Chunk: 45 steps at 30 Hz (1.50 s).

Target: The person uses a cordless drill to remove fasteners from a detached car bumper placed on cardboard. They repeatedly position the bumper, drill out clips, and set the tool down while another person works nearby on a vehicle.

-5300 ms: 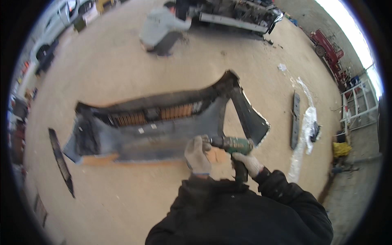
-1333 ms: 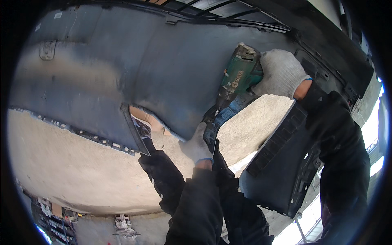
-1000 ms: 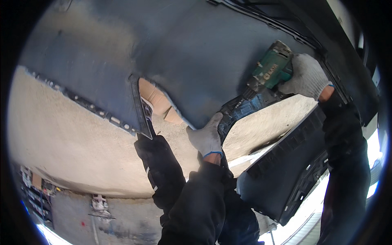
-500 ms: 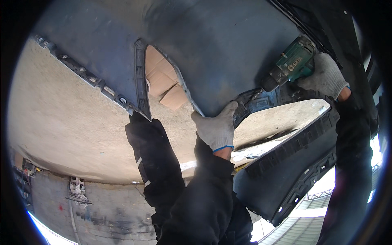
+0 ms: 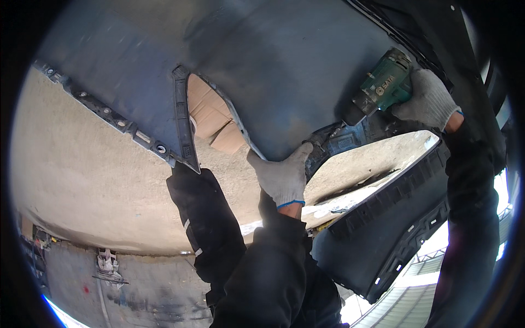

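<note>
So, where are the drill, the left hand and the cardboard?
Drill (image 5: 383, 82), head view: on its green body.
Left hand (image 5: 281, 177), head view: its middle.
Cardboard (image 5: 208, 108), head view: on the upper piece.

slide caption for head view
White-gloved right hand holds green pistol-shaped drill; white-gloved left hand grips curved dark plastic bumper.

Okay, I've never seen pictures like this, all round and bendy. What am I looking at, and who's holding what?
There's no machine arm: a person wears a wide fisheye camera on the head, and its lens bends straight edges. The dark sleeves are the wearer's own. The gloved right hand grips a green power drill, aimed along the edge of a large dark panel. The gloved left hand holds that panel's edge. Through a gap, cardboard shows on the pale floor.
</note>
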Each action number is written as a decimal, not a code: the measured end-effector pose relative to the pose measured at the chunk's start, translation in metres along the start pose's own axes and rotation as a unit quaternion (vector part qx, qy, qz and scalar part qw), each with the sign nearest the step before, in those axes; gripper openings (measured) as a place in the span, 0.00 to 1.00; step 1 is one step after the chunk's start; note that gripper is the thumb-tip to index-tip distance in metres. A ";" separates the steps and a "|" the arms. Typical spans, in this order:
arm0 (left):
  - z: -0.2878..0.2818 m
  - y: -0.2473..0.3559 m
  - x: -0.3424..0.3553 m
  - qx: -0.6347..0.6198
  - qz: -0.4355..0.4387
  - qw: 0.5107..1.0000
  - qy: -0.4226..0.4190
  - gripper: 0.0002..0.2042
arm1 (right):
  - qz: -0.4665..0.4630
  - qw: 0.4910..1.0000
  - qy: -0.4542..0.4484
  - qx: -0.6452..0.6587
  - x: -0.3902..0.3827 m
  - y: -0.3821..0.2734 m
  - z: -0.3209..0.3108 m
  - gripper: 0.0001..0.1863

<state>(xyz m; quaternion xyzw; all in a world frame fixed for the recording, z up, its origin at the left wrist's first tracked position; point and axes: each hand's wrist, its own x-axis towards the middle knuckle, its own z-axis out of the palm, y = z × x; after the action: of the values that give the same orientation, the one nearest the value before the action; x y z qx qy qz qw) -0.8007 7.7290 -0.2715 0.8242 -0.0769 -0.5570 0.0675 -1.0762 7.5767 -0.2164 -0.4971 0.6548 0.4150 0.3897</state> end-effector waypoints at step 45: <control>0.015 0.001 -0.010 -0.099 -0.020 0.995 0.019 0.47 | -0.065 0.992 -0.022 -0.101 0.024 -0.004 -0.014 0.33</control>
<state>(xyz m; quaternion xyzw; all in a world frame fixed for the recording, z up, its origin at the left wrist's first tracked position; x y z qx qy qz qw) -0.8186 7.7292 -0.2675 0.8253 -0.0041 -0.5473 0.1389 -1.0786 7.5556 -0.2341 -0.5666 0.5671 0.4634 0.3777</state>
